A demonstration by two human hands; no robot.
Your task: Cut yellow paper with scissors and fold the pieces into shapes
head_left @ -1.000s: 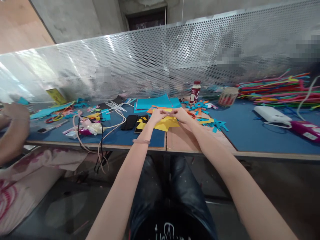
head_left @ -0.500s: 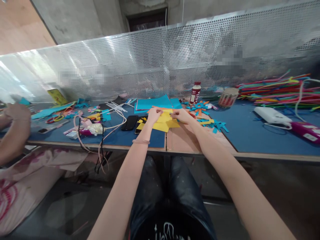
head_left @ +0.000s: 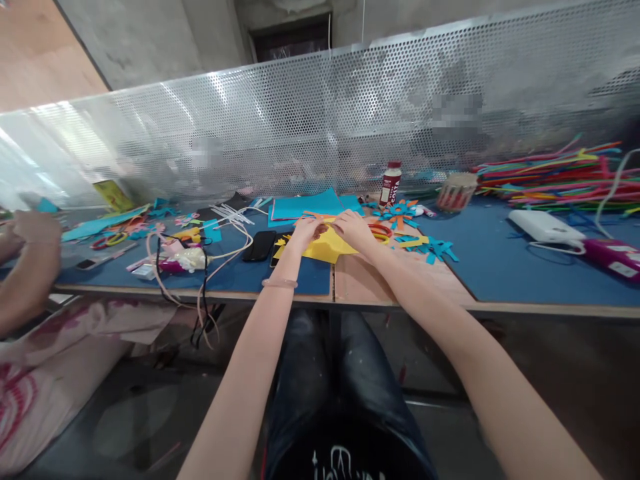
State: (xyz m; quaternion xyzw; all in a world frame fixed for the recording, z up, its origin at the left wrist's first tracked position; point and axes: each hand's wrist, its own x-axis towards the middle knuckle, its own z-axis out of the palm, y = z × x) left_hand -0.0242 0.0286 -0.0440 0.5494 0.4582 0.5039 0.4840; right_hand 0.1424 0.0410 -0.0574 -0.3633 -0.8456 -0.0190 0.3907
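Yellow paper [head_left: 327, 248] lies at the table's front middle, and both my hands are over it. My left hand [head_left: 307, 233], with a bracelet on its wrist, has its fingers curled and pinched at a yellow paper piece. Close by on the right, my right hand [head_left: 351, 227] bends its fingers down onto the same yellow paper. The fingertips are partly hidden, so the exact grip is hard to see. Orange-handled scissors [head_left: 381, 232] lie just right of my right hand. Blue paper sheets [head_left: 305, 205] are stacked behind the hands.
Left of the paper lie a black phone [head_left: 259, 246] and tangled cables [head_left: 235, 250]. A bottle [head_left: 391, 183], blue and orange paper cutouts [head_left: 434, 249], a white power bank [head_left: 545, 230] and pipe cleaners [head_left: 550, 173] are to the right. Another person's hand [head_left: 37, 227] is at far left.
My right hand has moved slightly left and turned over the yellow paper, closer to my left hand. The scissor handles show more now.
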